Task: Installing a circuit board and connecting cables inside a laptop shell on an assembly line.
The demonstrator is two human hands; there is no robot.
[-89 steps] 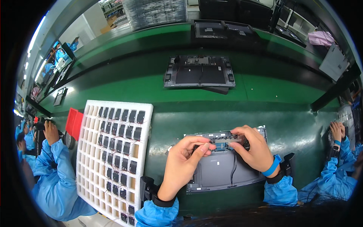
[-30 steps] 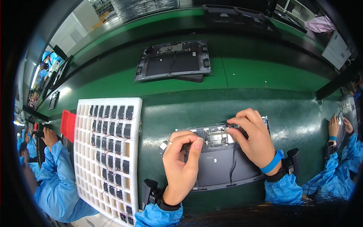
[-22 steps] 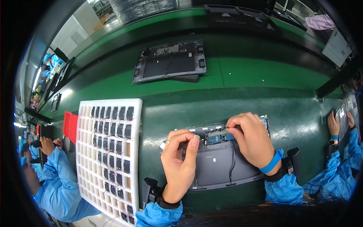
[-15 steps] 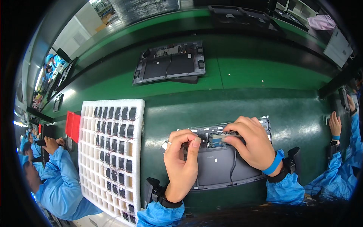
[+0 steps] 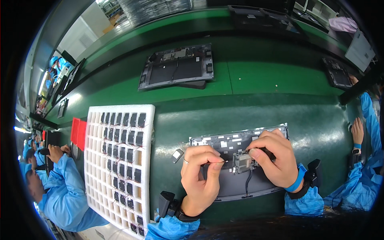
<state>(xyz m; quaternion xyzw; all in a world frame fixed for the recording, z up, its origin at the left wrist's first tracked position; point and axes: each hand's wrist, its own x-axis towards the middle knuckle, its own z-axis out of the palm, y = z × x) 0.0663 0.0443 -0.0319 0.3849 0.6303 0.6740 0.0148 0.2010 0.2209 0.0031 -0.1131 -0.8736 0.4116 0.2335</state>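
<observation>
In the head view, the right hand [image 5: 276, 158] grasps a circuit board [image 5: 242, 162] between thumb and fingers at its right side, holding it tilted over an opened laptop chassis [image 5: 228, 187] that lies on the green counter [image 5: 176, 120]; whether the board touches it, I cannot tell. The left hand [image 5: 201, 173] has its fingers pinched on what looks like a thin lead [image 5: 225, 161], its tip just beside the board's left edge. The step in hand seems to be managing the board and lead together, 1 in each hand. The next move calls for a steady board, a slack lead and a clear line of sight to that edge.
</observation>
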